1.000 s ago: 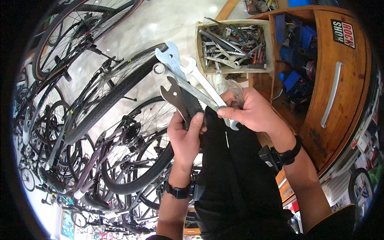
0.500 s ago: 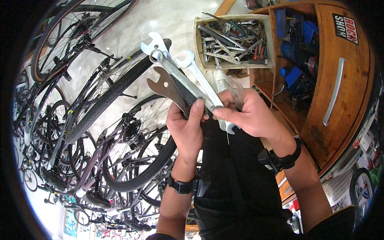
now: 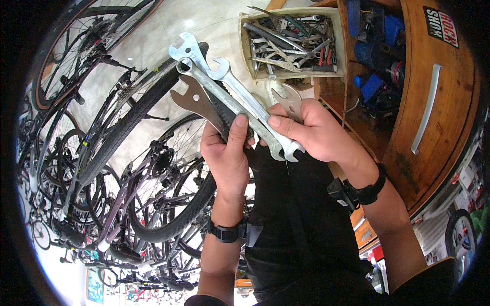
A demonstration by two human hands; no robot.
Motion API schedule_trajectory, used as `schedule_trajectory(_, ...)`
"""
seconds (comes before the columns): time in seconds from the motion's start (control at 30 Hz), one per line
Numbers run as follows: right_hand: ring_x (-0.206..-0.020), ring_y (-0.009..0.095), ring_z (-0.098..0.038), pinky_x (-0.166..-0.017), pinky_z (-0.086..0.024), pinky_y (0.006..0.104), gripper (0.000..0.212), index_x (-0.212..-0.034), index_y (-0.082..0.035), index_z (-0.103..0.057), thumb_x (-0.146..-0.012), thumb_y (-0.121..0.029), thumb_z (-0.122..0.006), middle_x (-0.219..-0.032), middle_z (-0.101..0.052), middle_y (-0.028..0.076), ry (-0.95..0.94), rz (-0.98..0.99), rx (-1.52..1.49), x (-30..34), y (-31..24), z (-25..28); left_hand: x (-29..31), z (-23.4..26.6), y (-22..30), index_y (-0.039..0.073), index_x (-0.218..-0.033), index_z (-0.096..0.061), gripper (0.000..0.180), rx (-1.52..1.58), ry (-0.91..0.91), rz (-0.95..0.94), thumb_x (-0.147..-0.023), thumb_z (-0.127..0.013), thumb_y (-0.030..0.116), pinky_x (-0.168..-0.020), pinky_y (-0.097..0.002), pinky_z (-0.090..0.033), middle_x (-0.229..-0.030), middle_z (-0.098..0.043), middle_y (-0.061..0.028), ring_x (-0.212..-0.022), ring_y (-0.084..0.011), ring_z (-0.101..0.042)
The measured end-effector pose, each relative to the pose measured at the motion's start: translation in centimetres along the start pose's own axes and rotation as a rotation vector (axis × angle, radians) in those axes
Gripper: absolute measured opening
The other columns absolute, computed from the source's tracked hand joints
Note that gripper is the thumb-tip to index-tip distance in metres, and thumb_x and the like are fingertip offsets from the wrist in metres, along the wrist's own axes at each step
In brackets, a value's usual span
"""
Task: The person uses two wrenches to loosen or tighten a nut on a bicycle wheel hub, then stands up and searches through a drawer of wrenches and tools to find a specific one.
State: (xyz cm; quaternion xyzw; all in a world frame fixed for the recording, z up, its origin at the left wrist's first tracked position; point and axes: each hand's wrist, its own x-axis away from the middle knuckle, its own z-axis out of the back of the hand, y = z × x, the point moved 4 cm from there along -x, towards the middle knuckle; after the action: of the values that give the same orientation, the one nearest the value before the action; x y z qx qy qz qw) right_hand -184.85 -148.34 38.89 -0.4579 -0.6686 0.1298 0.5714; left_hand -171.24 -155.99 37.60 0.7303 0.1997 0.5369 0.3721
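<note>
In front of my body, both hands are closed around a fan of metal wrenches. My left hand, thumb on top, grips a brownish flat open-end wrench, a dull combination wrench with its ring end up, and a flat silver wrench behind them. My right hand presses its thumb on a shiny open-end wrench lying alongside the others. Another flat silver wrench sticks up from behind the right fingers. The lower jaws of two wrenches show between the hands; the left fingers are partly hidden.
Beyond my hands is a worn tray heaped with wrenches, pliers and other tools. To the right stands a wooden cabinet with blue items on its shelf. Closely parked bicycles fill the left side, a black tyre nearest the wrenches.
Both hands and the wrenches have shifted a little to the left. The shiny wrench, earlier angled apart, now lies closer against the bunch.
</note>
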Motion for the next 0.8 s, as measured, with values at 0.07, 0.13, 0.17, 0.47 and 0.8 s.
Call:
schedule_trajectory(0.07,-0.062,0.006,-0.042,-0.057,-0.036,0.0241,0.022,-0.092,0.000,-0.065,-0.094,-0.019,-0.056,-0.066,-0.051,-0.004,-0.026,-0.037,-0.018,-0.1,0.2,0.2,0.0,-0.1,0.0,0.003,-0.098,-0.059,0.010,0.012,0.004,-0.011,-0.092,-0.061,0.010,-0.051,-0.0186,-0.038,-0.080,-0.061,-0.0008,-0.060,-0.0050,-0.048)
schedule_trajectory(0.13,-0.063,0.006,-0.043,-0.058,-0.037,0.0238,0.021,-0.091,0.000,-0.065,-0.094,-0.019,-0.056,-0.066,-0.052,-0.004,-0.034,-0.037,-0.013,-0.2,1.0,0.6,-0.1,-0.2,-0.1,0.003,-0.098,-0.059,0.009,0.016,-0.006,-0.015,-0.092,-0.060,0.010,-0.051,-0.0187,-0.038,-0.080,-0.061,-0.0008,-0.059,-0.0051,-0.048)
schedule_trajectory(0.17,-0.063,0.006,-0.043,-0.058,-0.037,0.0238,0.021,-0.091,0.000,-0.065,-0.094,-0.019,-0.056,-0.066,-0.052,-0.004,-0.033,-0.038,-0.013,-0.2,1.1,0.6,-0.1,-0.2,-0.1,0.003,-0.098,-0.059,0.009,0.019,-0.014,-0.020,-0.092,-0.060,0.009,-0.051,-0.0188,-0.038,-0.080,-0.061,-0.0009,-0.059,-0.0052,-0.047)
schedule_trajectory(0.47,-0.048,0.004,-0.043,-0.044,-0.032,0.0228,0.017,-0.089,-0.001,-0.066,-0.089,-0.016,-0.059,-0.059,-0.052,-0.004,0.013,-0.180,-0.098,-0.2,1.2,1.2,-0.4,-0.2,-0.2,0.001,-0.097,-0.059,0.011,-0.011,-0.049,-0.006,-0.092,-0.060,0.010,-0.051,-0.0192,-0.038,-0.078,-0.061,-0.0021,-0.057,-0.0059,-0.047)
schedule_trajectory(0.8,-0.044,0.002,-0.039,-0.039,-0.028,0.0208,0.015,-0.093,0.002,-0.065,-0.091,-0.012,-0.059,-0.059,-0.052,-0.002,-0.026,-0.130,-0.193,-0.6,1.4,0.9,-0.8,0.5,-1.0,0.001,-0.097,-0.059,0.011,-0.024,-0.042,-0.019,-0.091,-0.061,0.010,-0.051,-0.0194,-0.038,-0.077,-0.061,-0.0017,-0.057,-0.0061,-0.048)
